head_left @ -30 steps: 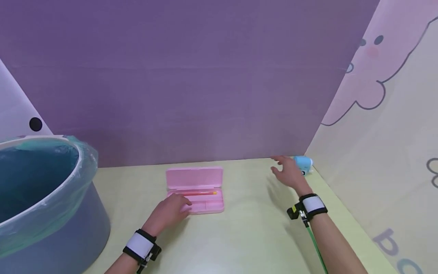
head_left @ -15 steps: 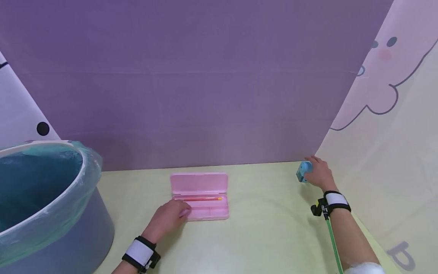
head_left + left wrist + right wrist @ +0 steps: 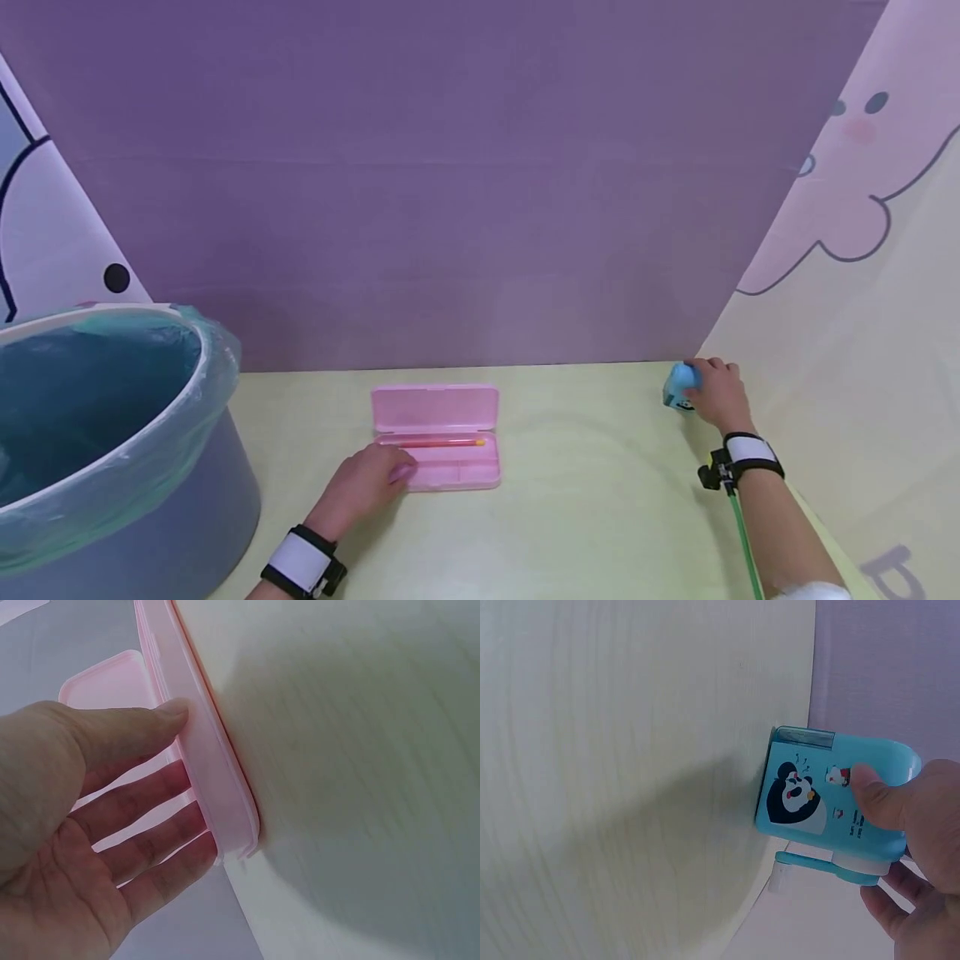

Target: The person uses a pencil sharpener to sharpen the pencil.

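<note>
Right grip (image 3: 716,392) holding blue sharpener (image 3: 829,791); left grip (image 3: 363,483) pinching pink case (image 3: 476,475).
Sharpener: smooth plastic, rounded box, panda print, side crank (image 3: 817,864); thumb across printed face, by the far right corner of pale surface (image 3: 570,517). Case: plastic, rectangular, compartmented, lid (image 3: 435,408) open, held near left corner; slim pencil (image 3: 442,443) inside. Leftward: round bin (image 3: 187,500), film liner (image 3: 217,358).

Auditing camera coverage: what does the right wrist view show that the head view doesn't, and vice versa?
Right wrist only: the crank arm and its clear knob, plus a panda print clear enough to make out.

Head only: the open pink case, the red pencil in it, the left hand at its left end, and the lined bin.

Both: the right hand gripping the blue sharpener, tabletop and purple backdrop.
</note>
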`<state>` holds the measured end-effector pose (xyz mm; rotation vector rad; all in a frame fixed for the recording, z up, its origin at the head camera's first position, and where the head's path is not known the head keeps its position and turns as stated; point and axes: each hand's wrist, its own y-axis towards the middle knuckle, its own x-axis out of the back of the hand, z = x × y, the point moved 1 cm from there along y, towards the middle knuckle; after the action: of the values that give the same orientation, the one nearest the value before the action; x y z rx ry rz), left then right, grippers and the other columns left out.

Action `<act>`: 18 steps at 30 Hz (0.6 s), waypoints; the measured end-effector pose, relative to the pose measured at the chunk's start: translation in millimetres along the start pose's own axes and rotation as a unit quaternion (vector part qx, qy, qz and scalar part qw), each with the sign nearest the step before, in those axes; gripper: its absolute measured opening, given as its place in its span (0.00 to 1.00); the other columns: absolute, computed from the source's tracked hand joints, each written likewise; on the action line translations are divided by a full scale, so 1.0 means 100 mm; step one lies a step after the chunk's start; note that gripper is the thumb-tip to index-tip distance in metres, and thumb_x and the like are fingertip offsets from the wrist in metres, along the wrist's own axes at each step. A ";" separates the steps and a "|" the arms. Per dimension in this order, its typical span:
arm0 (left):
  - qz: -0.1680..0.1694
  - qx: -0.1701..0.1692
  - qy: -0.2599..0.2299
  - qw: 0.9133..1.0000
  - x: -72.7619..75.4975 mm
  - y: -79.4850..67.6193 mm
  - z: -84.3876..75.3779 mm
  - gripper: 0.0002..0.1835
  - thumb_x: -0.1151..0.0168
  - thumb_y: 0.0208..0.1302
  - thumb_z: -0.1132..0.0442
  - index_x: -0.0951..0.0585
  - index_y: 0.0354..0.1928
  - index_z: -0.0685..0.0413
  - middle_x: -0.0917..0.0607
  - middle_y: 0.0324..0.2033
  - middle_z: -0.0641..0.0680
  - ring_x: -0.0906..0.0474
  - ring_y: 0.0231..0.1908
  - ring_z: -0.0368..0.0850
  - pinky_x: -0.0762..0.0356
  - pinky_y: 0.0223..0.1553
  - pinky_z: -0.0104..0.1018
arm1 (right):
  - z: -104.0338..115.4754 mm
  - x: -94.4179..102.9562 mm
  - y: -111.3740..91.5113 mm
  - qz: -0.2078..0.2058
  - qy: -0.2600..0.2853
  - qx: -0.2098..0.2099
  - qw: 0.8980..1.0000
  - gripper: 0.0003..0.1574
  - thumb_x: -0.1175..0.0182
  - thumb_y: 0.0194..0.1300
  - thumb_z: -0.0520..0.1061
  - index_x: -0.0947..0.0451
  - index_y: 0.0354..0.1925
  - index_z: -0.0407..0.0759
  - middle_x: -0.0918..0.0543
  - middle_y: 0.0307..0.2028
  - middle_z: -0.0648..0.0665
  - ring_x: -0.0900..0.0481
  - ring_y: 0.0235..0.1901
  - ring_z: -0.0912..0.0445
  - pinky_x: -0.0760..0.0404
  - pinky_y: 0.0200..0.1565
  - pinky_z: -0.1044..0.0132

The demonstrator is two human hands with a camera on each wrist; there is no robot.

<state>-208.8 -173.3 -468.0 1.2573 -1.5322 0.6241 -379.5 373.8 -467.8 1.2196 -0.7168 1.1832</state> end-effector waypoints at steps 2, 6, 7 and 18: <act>-0.001 0.001 0.001 1.000 0.01 -0.03 0.00 0.04 0.32 0.59 0.65 0.13 0.36 0.53 0.21 0.26 0.46 0.31 0.29 0.42 0.31 0.32 0.39 | -0.01 0.01 -0.04 -0.006 0.000 0.006 1.000 0.33 0.34 0.60 0.40 0.29 0.61 0.30 0.29 0.53 0.23 0.38 0.51 0.28 0.32 0.50 0.33; -0.003 0.003 -0.009 1.000 0.01 -0.06 0.00 0.04 0.31 0.58 0.65 0.13 0.36 0.54 0.19 0.28 0.47 0.31 0.29 0.42 0.30 0.32 0.39 | 0.01 0.04 -0.12 -0.004 0.003 0.012 1.000 0.33 0.33 0.60 0.41 0.29 0.60 0.30 0.28 0.52 0.23 0.36 0.50 0.30 0.30 0.48 0.34; -0.003 0.002 -0.012 1.000 0.01 -0.06 -0.01 0.04 0.31 0.59 0.65 0.13 0.36 0.55 0.19 0.27 0.47 0.31 0.29 0.42 0.31 0.32 0.39 | 0.03 0.06 -0.14 -0.003 0.004 0.014 1.000 0.33 0.32 0.59 0.41 0.28 0.60 0.31 0.28 0.52 0.24 0.36 0.50 0.30 0.30 0.48 0.35; -0.013 0.009 -0.022 1.000 0.03 -0.06 0.00 0.03 0.32 0.60 0.65 0.13 0.36 0.54 0.18 0.28 0.47 0.28 0.30 0.42 0.28 0.35 0.40 | 0.43 0.15 -0.24 0.002 0.024 0.052 0.998 0.33 0.32 0.60 0.43 0.27 0.61 0.34 0.26 0.53 0.28 0.36 0.52 0.34 0.29 0.50 0.37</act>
<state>-203.2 -176.1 -466.1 1.3114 -1.5469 0.5976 -345.0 339.2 -450.8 1.2722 -0.6292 1.2628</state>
